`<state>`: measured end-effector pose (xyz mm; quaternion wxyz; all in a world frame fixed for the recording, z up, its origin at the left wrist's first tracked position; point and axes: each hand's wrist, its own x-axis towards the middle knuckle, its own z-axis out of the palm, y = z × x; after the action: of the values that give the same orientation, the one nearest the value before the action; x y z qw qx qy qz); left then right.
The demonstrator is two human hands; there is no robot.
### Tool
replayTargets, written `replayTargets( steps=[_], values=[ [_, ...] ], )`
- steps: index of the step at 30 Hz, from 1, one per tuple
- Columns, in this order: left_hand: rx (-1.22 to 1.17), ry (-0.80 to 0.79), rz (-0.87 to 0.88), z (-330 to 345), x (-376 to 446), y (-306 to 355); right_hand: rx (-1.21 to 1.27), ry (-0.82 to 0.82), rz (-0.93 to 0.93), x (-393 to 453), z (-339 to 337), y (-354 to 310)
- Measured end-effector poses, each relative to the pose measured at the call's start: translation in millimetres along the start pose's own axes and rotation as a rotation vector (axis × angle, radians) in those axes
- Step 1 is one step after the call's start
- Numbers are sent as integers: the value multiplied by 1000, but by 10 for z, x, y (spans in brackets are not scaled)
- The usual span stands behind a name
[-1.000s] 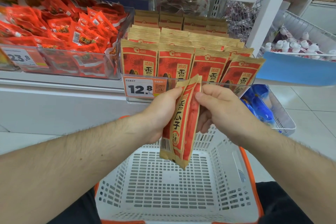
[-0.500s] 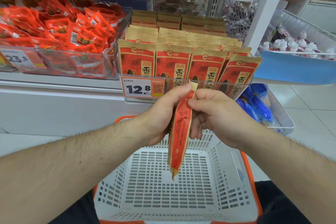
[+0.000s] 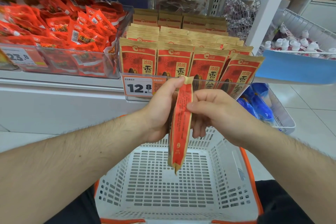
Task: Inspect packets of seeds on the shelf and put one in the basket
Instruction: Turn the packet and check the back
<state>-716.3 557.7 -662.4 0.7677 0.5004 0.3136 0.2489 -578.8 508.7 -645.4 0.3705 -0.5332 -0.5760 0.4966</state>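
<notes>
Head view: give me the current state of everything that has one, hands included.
seed packet: held edge-on above the basket, hanging vertically
left hand: shut on the seed packet, thumb at its top corner
right hand: pinching the packet's side
basket: nothing in it
shelf packets: standing upright in rows in a clear bin
price tag: reads 12.8

Seed packet [image 3: 181, 123] between both hands above basket [image 3: 227, 160], shelved packets [image 3: 174, 60] behind.
</notes>
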Motion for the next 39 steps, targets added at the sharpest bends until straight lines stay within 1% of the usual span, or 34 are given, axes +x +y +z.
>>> replayTargets(
  steps=[2, 8, 12, 15, 19, 23, 28, 33, 39],
  values=[
    [6, 8, 2, -21, 11, 8, -67, -26, -13, -14, -1, -6],
    [14, 59, -16, -39, 25, -1, -143, -40, -17, -36, -1, -41],
    [-50, 167, -9, 12, -8, 60, -270, -86, 3, -69, -30, -68],
    [-57, 205, 1, 3, -9, 79, -324, -129, 13, -94, -8, -93],
    [-82, 264, 18, 2, -2, 91, -351, -112, 31, -101, -26, -116],
    [-124, 298, 41, -17, 18, 101, -427, -196, 69, -131, 7, -139],
    [-140, 327, 67, -44, 9, 122, -392, -214, 72, -120, -13, -118],
    [-197, 336, 66, -53, 8, 117, -385, -229, 34, -120, 6, -110],
    [-170, 320, 67, -72, 8, 122, -346, -265, 34, -121, -27, -85]
  ],
)
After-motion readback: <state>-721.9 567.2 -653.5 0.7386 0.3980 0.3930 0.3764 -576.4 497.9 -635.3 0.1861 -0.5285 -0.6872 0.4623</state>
